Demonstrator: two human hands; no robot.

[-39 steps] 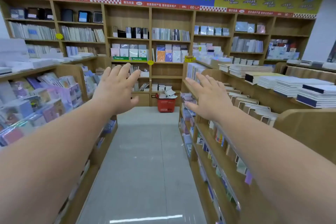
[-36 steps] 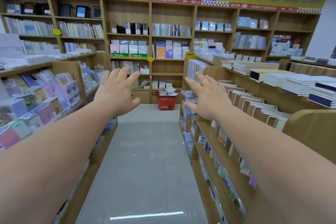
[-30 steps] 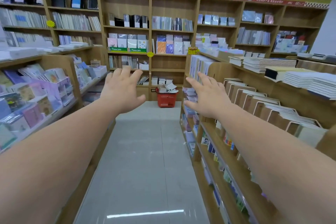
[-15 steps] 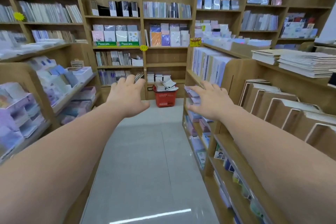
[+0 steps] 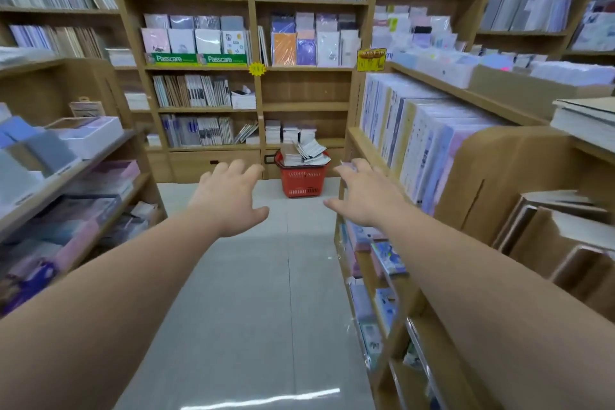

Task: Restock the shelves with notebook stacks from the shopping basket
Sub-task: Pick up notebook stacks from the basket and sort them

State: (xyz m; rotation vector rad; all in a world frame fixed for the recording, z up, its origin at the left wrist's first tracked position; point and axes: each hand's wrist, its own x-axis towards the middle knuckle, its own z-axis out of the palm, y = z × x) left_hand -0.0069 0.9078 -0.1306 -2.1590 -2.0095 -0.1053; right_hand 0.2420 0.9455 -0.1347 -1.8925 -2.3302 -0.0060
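Note:
A red shopping basket (image 5: 302,180) stands on the floor at the far end of the aisle, against the back wall shelves (image 5: 259,68). Notebook stacks (image 5: 304,152) are heaped in it, some tilted above the rim. My left hand (image 5: 229,198) and my right hand (image 5: 363,196) are stretched out in front of me, palms down, fingers spread, holding nothing. Both hands are well short of the basket, one on either side of it in the view.
A low wooden shelf unit (image 5: 76,183) with boxed stationery lines the aisle on the left. Another shelf unit (image 5: 416,150) with upright packs and stacked paper lines the right. A grey tiled floor (image 5: 253,293) runs between them toward the basket.
The view has moved forward down the aisle and tilted downward; the basket and back shelves appear larger and nearer. Both hands stay outstretched and open, lower in the view.

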